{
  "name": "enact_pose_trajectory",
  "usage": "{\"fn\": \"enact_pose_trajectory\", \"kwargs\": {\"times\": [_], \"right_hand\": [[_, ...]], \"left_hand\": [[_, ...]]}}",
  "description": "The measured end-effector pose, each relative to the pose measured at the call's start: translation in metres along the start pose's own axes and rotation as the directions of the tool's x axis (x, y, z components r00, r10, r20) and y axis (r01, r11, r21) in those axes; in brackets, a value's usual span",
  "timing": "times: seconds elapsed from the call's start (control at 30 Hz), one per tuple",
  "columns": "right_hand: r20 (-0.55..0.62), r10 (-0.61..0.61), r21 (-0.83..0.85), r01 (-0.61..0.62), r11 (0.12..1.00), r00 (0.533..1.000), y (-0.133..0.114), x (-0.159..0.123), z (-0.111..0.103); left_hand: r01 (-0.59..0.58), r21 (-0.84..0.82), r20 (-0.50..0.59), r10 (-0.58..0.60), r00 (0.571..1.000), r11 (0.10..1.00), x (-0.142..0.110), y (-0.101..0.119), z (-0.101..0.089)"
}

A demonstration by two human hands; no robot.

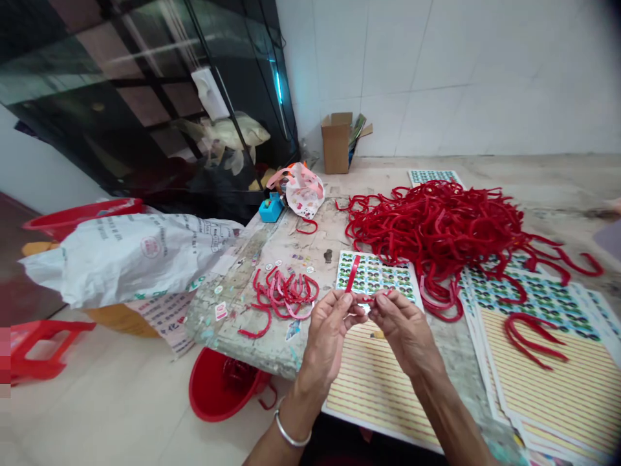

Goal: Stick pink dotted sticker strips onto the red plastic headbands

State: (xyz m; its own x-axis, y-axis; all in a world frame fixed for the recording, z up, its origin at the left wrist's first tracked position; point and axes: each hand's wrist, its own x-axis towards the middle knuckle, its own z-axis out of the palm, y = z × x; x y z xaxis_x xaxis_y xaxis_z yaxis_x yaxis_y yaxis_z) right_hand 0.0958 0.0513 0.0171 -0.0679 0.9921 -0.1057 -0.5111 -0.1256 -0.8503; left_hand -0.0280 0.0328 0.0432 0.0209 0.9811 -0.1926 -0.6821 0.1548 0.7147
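My left hand [330,327] and my right hand [403,331] are close together over the table's front edge, fingertips pinched. Between them runs a red strip [353,275], one end of which sticks up past my left thumb. Its lower part is mostly hidden by my fingers. Under both hands lies a printed sheet [383,382], with small green and blue pictures on its far part and yellow stripes on its near part. Left of my hands is a small heap of red and pink strips [286,291]. Beyond my right hand rises a large pile of curled red strips [436,223].
More printed sheets [548,395] are stacked at the right, with loose red strips on top. A blue tape dispenser [270,208], a white patterned bag [305,191] and a cardboard box [336,145] stand farther back. A red bucket [206,388] is below the left table edge.
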Motion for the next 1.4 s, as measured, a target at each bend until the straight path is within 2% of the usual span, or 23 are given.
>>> {"fn": "enact_pose_trajectory", "kwargs": {"times": [0.07,0.13,0.2,0.27,0.33,0.4,0.6,1.03,1.4], "right_hand": [[-0.012,-0.162,-0.173,0.158,0.972,0.987,-0.003,0.004,0.000],[0.022,-0.320,-0.306,0.312,0.900,0.947,-0.011,0.008,0.001],[0.097,-0.385,-0.362,0.393,0.845,0.918,-0.022,0.014,0.005],[0.227,-0.343,-0.412,0.409,0.814,0.912,-0.031,0.021,0.012],[0.371,-0.225,-0.448,0.385,0.807,0.901,-0.036,0.029,0.017],[0.447,-0.133,-0.443,0.348,0.826,0.885,-0.034,0.036,0.021],[0.407,-0.096,-0.423,0.280,0.862,0.909,-0.020,0.044,0.021],[0.401,-0.150,-0.430,0.331,0.840,0.904,-0.015,0.045,0.022],[0.346,-0.177,-0.438,0.326,0.838,0.921,-0.013,0.041,0.021]], "left_hand": [[-0.010,0.008,-0.035,0.011,0.999,1.000,-0.001,0.000,-0.003],[-0.021,0.044,-0.064,0.024,0.998,0.999,-0.001,0.000,-0.006],[-0.024,0.088,-0.085,0.031,0.996,0.996,-0.001,0.000,-0.007],[-0.027,0.119,-0.079,0.037,0.996,0.993,-0.002,0.001,-0.007],[-0.033,0.125,-0.052,0.039,0.998,0.992,-0.003,0.002,-0.008],[-0.020,0.110,-0.033,0.023,0.999,0.994,-0.003,0.004,-0.008],[0.015,0.071,-0.022,-0.013,1.000,0.997,-0.001,0.007,-0.010],[0.022,0.059,-0.045,-0.019,0.999,0.998,-0.001,0.005,-0.007],[0.029,0.050,-0.048,-0.027,0.998,0.998,-0.003,0.003,-0.003]]}}
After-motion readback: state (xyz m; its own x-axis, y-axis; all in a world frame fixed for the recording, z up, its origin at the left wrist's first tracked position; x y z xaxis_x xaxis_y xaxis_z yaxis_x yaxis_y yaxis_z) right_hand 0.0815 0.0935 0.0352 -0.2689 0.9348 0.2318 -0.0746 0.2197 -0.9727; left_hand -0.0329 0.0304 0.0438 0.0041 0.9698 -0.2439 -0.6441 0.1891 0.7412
